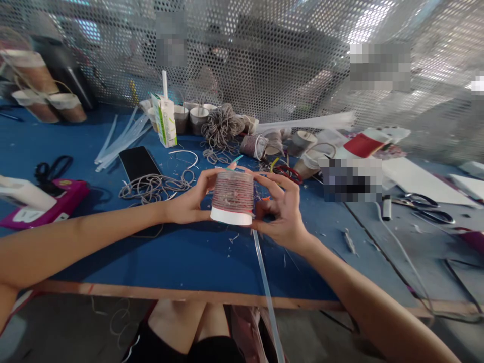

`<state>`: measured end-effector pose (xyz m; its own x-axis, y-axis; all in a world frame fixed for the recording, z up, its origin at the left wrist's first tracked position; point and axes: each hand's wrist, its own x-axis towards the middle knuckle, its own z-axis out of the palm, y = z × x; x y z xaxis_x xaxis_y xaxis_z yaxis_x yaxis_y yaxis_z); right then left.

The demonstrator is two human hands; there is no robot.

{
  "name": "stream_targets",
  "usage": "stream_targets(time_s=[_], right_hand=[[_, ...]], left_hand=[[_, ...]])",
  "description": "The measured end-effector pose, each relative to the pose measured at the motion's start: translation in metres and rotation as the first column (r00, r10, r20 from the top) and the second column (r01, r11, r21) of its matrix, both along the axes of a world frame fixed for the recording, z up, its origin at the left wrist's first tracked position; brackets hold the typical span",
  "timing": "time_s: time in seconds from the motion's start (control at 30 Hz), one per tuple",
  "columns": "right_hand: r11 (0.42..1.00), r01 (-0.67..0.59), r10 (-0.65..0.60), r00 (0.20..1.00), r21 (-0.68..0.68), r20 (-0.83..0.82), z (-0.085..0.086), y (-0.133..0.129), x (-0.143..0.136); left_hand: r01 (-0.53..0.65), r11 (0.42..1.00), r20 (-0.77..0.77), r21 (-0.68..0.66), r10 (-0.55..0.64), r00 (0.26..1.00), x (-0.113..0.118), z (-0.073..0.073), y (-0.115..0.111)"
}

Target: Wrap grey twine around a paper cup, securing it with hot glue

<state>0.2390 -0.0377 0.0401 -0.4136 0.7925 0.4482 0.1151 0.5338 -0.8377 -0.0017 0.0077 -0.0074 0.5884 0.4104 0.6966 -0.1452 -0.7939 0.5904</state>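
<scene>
Left hand [192,201] and right hand [287,214] fingers gripping a white-rimmed, reddish-gray cord-wrapped cylinder [233,195], long translucent strip [264,282] poking out below 'em.

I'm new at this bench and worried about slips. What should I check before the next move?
1. Cup steadied: ok, left hand and right hand both on it.
2. White band free of cord: ok, bare where visible.
3. Clear strip wholly on the table: not ok, it hangs past the near edge.
4. Phone away from loose cord: not ok, cord lies at its near edge.
5. Scissors away from hands: ok.
6. Cup's inside: cannot tell, hidden.
</scene>
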Motion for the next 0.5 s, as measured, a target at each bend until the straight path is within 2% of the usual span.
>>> stream_targets(time_s=[0.13,0.27,0.43,0.5], right_hand=[[0.996,0.056,-0.06,0.997,0.076,0.051,-0.002,0.0,0.001],[0.991,0.067,-0.082,0.989,0.119,0.121,-0.006,-0.001,0.001],[0.994,0.082,-0.089,0.99,0.066,0.107,0.001,-0.006,0.0],[0.995,0.086,-0.083,0.996,-0.051,0.045,0.005,-0.01,0.001]], left_hand=[[-0.117,0.99,0.046,0.076,0.114,0.992,0.002,-0.003,0.001],[-0.149,0.987,0.045,0.065,0.146,0.988,0.004,-0.003,0.0],[-0.185,0.982,0.053,0.046,0.182,0.982,0.003,-0.002,-0.001],[-0.225,0.974,0.074,0.037,0.221,0.972,0.002,-0.003,-0.001]])
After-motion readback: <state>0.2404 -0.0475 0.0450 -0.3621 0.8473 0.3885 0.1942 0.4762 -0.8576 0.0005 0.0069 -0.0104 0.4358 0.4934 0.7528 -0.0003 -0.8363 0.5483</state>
